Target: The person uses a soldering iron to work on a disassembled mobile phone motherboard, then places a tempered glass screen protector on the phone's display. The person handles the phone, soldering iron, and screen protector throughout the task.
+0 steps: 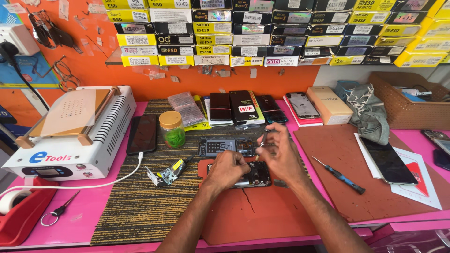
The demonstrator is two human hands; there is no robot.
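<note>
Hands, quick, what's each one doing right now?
Left hand: fingers curled, pressing on the opened phone.
Right hand: pinching tweezers above the phone.

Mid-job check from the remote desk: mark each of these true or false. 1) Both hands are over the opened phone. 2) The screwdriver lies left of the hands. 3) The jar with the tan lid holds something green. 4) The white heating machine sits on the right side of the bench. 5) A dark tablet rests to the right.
1) True: the left hand and the right hand work above the opened phone.
2) False: the screwdriver lies right of them, on the brown mat.
3) True: jar.
4) False: the white machine is at the left.
5) True: tablet.
</note>
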